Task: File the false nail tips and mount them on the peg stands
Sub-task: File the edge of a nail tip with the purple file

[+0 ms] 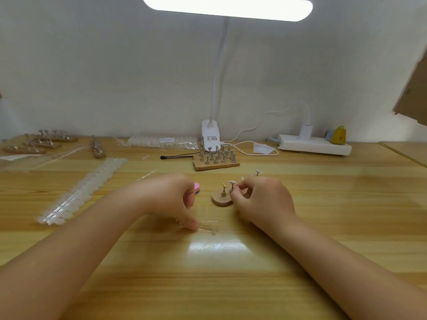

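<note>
A round wooden base (220,200) lies at the table's middle with a bare gold peg (223,190) and a peg carrying a white nail tip (231,183). My right hand (261,199) pinches that second peg beside the base. My left hand (171,197) grips a pink nail file (196,187), and its lower fingers press a clear strip of nail tips (208,227) onto the table. Another peg with a tip (258,172) stands behind my right hand.
A long clear strip of nail tips (83,190) lies at left. A wooden block full of pegs (216,159) and a black stick (178,156) sit behind. More peg boards (41,142) lie far left. The lamp clamp (209,135) and a power strip (314,145) line the wall.
</note>
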Tool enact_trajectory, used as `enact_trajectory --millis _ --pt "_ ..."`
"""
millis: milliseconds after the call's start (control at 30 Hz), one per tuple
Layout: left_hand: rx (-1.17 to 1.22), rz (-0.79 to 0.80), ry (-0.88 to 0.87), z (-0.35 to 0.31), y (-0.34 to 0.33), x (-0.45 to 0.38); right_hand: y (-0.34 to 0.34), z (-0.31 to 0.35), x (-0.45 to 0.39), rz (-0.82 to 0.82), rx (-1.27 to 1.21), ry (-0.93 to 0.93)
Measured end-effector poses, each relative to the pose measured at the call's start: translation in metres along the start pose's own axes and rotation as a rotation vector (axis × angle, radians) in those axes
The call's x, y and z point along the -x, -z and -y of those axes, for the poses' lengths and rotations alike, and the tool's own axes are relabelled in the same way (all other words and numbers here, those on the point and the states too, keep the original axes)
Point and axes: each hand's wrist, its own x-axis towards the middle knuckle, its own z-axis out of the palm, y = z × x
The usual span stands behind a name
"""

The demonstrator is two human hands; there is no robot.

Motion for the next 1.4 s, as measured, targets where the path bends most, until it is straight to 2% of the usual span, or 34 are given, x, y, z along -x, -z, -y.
enact_trajectory --millis 67,133,200,300,400,533,667,800,933,1033,1133,1267,1333,1400 --pt "0.064 -0.098 -0.026 0.001 0.001 -0.002 0.001 0.001 0.001 -0.075 -0.089 0.032" --pt "0.259 -0.138 -0.063 0.002 0.002 -0.004 0.001 0.003 0.003 -0.068 -0.282 0.066" --pt "0.482 -0.104 -0.105 0.002 0.003 -0.004 0.002 0.008 0.005 0.03 -0.468 0.087" --pt "0.587 -0.09 -0.157 0.001 0.003 -0.004 0.001 0.014 0.008 0.183 -0.626 0.117" --pt "0.62 -0.246 -0.206 -0.002 0.001 -0.004 -0.001 0.015 0.006 0.236 -0.859 -0.029" --pt "0.414 -0.529 -0.39 -0.004 -0.003 -0.001 0.003 0.013 0.004 0.278 -1.055 -0.186" --pt "0.403 -0.614 -0.372 -0.006 -0.005 -0.004 0.004 0.013 0.002 0.283 -1.148 -0.25" --pt "0.385 -0.628 -0.371 -0.004 -0.007 -0.005 0.002 0.011 0.0 0.281 -1.146 -0.273" --pt "0.215 -0.741 -0.475 -0.012 -0.015 -0.003 0.0 0.008 -0.002 0.279 -1.183 -0.319" --pt "-0.027 -0.852 -0.574 -0.017 -0.022 0.0 0.0 0.005 -0.004 0.272 -1.244 -0.364" --pt "-0.102 -0.892 -0.564 -0.023 -0.032 0.001 -0.002 0.003 -0.005 0.262 -1.261 -0.38" --pt "0.111 -0.828 -0.474 -0.026 -0.04 -0.001 -0.004 0.005 -0.004 0.231 -1.224 -0.35" --pt "0.396 -0.747 -0.327 -0.027 -0.035 -0.004 -0.004 0.006 -0.002 0.19 -1.152 -0.29" --pt "0.813 -0.581 -0.126 -0.029 -0.028 -0.008 -0.003 0.007 0.0 0.123 -0.989 -0.168"
